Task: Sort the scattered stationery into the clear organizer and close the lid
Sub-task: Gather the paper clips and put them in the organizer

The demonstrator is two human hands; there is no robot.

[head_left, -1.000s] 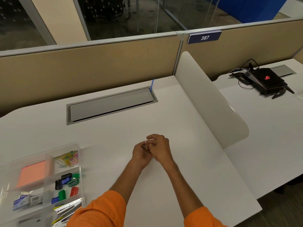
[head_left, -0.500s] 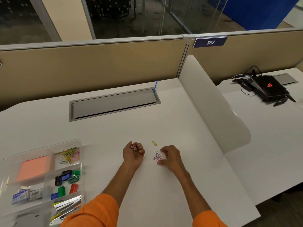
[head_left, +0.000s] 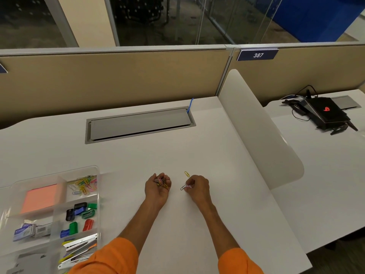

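Note:
My left hand point(head_left: 157, 189) lies palm up on the white desk point(head_left: 177, 155), cupped around a small heap of coloured paper clips point(head_left: 161, 181). To its right, my right hand point(head_left: 197, 187) pinches loose paper clips point(head_left: 184, 187) that rest on the desk. A single yellow paper clip point(head_left: 186, 174) lies just beyond the right hand. The clear organizer point(head_left: 59, 181) stands open at the lower left. Its compartments hold paper clips point(head_left: 85, 184), orange sticky notes point(head_left: 39, 200), binder clips point(head_left: 81, 214), staple boxes point(head_left: 29, 231) and staplers point(head_left: 79, 246).
A grey cable hatch point(head_left: 138, 125) is set into the desk at the back, in front of a tan partition point(head_left: 118, 80). A white curved divider point(head_left: 256, 125) bounds the desk on the right. Beyond it a black device with cables point(head_left: 324, 113) sits on the neighbouring desk.
My hands, joined together a second ago, have separated. The left one has turned palm up with clips in it; the right one has gone down onto loose clips on the desk.

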